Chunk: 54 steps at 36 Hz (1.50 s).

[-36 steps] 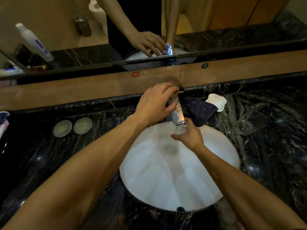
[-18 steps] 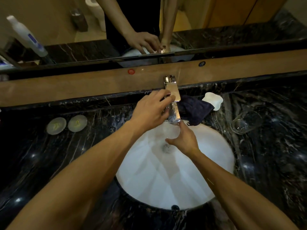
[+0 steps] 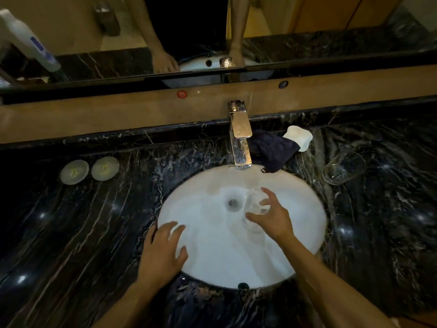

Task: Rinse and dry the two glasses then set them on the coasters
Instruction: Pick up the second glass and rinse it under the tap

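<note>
Glass (image 3: 256, 204) is pinched loosely in the right hand (image 3: 272, 218) over the sink (image 3: 212, 256), left hand (image 3: 163, 252) open and empty, so wet fingers could easily let it slip and crack.

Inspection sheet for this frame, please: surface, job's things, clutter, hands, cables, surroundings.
Surface: black white-veined marble counter around a round white sink basin; looks wet near the chrome tap.
Job's things: one clear drinking glass held over the basin; second clear glass on the counter to the right; two round pale coasters on the left, bare; dark blue cloth beside the tap.
Clutter: white wavy-edged dish behind the cloth.
Hands: right hand grips the glass; left hand open at the basin's rim, holding nothing.
Cables: nothing seen.
Surroundings: mirror above a wooden ledge; white bottle at upper left.
</note>
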Motion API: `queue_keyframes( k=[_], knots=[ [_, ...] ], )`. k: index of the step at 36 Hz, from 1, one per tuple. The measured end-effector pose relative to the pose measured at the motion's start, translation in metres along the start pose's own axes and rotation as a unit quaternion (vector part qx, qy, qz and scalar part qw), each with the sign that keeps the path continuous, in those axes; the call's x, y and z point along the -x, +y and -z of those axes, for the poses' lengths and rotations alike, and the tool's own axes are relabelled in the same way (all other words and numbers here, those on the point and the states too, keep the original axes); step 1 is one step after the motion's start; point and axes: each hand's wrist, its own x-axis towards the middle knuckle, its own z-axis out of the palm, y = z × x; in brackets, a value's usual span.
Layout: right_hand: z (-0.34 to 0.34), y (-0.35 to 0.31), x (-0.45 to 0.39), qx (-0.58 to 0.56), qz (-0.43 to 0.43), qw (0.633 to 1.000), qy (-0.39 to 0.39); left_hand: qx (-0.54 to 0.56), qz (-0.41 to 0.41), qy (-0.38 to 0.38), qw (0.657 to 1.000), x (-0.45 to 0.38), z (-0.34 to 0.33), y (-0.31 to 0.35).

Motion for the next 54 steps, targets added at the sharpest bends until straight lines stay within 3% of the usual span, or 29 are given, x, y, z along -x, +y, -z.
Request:
queue_keyframes(
  k=[3, 5, 10, 13, 18, 21, 25, 27, 30, 33, 35, 37, 40, 43, 47, 54],
  knots=[
    [-0.008, -0.001, 0.004, -0.001, 0.003, 0.999, -0.042, -0.016, -0.016, -0.005, 1.000, 0.016, -0.009, -0.013],
    [-0.013, -0.003, 0.004, -0.035, -0.008, 0.999, -0.025, -0.020, -0.026, -0.004, 0.999, 0.018, -0.012, -0.017],
    [-0.012, -0.005, -0.003, 0.006, -0.034, 0.999, -0.005, -0.038, -0.050, -0.004, 0.998, 0.017, -0.014, -0.019],
    [-0.007, -0.003, -0.002, -0.125, -0.132, 0.982, -0.044, -0.060, -0.050, -0.020, 0.997, 0.015, -0.014, -0.019],
    [-0.008, -0.007, 0.011, -0.306, -0.273, 0.903, -0.125, -0.074, -0.049, -0.040, 0.995, 0.015, -0.011, -0.018],
    [-0.011, -0.017, 0.019, -0.426, -0.352, 0.815, -0.174, -0.077, -0.050, -0.043, 0.995, 0.015, -0.010, -0.017],
    [-0.018, -0.016, 0.023, -0.536, -0.418, 0.717, -0.157, -0.079, -0.053, -0.038, 0.995, 0.015, -0.010, -0.018],
    [-0.023, -0.016, 0.023, -0.561, -0.428, 0.687, -0.175, -0.081, -0.054, -0.035, 0.995, 0.015, -0.010, -0.018],
    [-0.024, -0.025, 0.026, -0.573, -0.417, 0.675, -0.205, -0.079, -0.054, -0.028, 0.995, 0.014, -0.012, -0.019],
    [-0.018, -0.035, 0.031, -0.560, -0.396, 0.697, -0.208, -0.079, -0.055, -0.028, 0.995, 0.014, -0.012, -0.019],
    [-0.011, -0.039, 0.033, -0.531, -0.368, 0.736, -0.202, -0.080, -0.052, -0.031, 0.995, 0.014, -0.013, -0.019],
    [0.000, -0.039, 0.034, -0.478, -0.317, 0.799, -0.181, -0.079, -0.049, -0.031, 0.995, 0.014, -0.015, -0.019],
    [0.015, -0.034, 0.037, -0.324, -0.187, 0.921, -0.110, -0.061, -0.038, -0.025, 0.997, 0.014, -0.016, -0.014],
    [0.033, -0.026, 0.043, -0.157, -0.066, 0.985, -0.028, -0.028, -0.066, -0.028, 0.997, 0.007, -0.013, 0.014],
    [0.065, -0.004, 0.058, -0.012, 0.042, 0.999, 0.030, 0.062, -0.147, -0.050, 0.986, -0.009, -0.015, 0.082],
    [0.145, 0.044, 0.081, 0.017, 0.052, 0.989, 0.140, 0.074, -0.361, -0.087, 0.926, -0.032, -0.027, 0.214]
  ],
)
